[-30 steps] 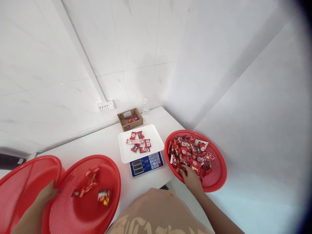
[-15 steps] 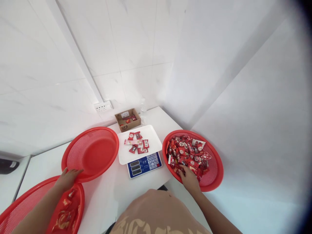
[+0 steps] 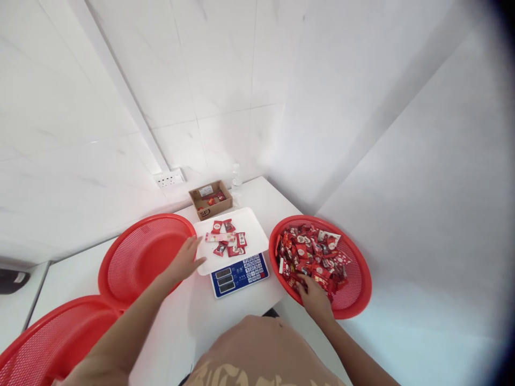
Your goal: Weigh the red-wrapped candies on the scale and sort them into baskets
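Observation:
My left hand [image 3: 185, 261] reaches over the near left edge of the scale's white tray [image 3: 251, 230], fingers stretched out and apart, nothing in them. On the tray lie several red wrapped candies [image 3: 235, 250] and a pink stick-shaped packet [image 3: 219, 237]. Below the tray shows the blue keypad panel of the scale [image 3: 239, 275]. My right hand [image 3: 316, 301] dips over the near rim of the right red basket [image 3: 356, 292], its fingers curled on a red wrapped candy at the edge of the candy heap [image 3: 308, 249]. Its fingertips are partly hidden among the wrappers.
Left of the scale stands a red mesh basket [image 3: 124, 257], touching another red basket [image 3: 36, 335] at the lower left, partly behind my forearm. A cardboard box [image 3: 211, 199] with a few candies and a clear bottle [image 3: 236, 176] stand at the back by the wall.
My left hand has left the rim of the left basket and moved right to the scale tray. My right hand stays at the candy heap. The left basket has shifted slightly.

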`<state>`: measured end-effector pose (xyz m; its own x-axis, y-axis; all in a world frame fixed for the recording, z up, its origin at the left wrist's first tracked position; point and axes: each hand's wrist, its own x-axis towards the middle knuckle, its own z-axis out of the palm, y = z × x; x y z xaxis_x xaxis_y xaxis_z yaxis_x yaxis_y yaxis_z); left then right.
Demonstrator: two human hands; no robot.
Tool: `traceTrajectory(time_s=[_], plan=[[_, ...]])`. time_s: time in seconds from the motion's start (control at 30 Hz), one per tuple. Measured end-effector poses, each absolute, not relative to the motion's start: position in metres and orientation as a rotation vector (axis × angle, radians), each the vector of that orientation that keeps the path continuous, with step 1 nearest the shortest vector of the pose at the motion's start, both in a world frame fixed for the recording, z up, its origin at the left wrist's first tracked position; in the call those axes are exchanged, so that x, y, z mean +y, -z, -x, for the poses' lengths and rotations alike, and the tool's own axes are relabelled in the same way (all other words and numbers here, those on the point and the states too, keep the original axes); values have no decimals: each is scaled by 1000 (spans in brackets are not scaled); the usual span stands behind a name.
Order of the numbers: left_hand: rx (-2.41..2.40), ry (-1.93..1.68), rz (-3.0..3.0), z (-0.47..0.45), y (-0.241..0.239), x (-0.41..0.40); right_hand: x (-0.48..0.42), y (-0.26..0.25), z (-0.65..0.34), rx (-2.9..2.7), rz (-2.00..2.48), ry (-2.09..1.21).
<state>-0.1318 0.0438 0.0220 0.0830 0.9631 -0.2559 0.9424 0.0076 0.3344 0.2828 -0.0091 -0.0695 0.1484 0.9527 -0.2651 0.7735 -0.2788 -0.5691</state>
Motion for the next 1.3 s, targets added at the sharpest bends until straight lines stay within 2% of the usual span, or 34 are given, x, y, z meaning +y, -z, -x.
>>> traceTrajectory(time_s=[0.2, 0.37, 0.5, 0.67, 0.87, 1.17, 1.23, 1.3], plan=[[1989, -90, -2009, 39, 22, 104, -10, 65, -280, -1660, 2159, -833], [1966, 60, -2095, 27, 37, 128, -11, 67, -281, -1655, 2173, -801], [1967, -135, -2272, 23, 39, 124, -10, 68, -281, -1654, 2169, -812], [1951, -247, -2207, 21, 37, 120, -11, 69, -282, -1655, 2148, -818], [1996, -388, -2089, 28, 31, 131, -12, 65, -281, -1666, 2148, -828], [2316, -782, -1965, 99, -18, 112, -12, 60, -279, -1665, 2120, -845], [2466, -772, -1909, 126, -23, 92, -12, 62, -280, -1661, 2113, -855], [2576, -612, -1834, 151, -24, 72, -12, 64, -280, -1662, 2101, -863]])
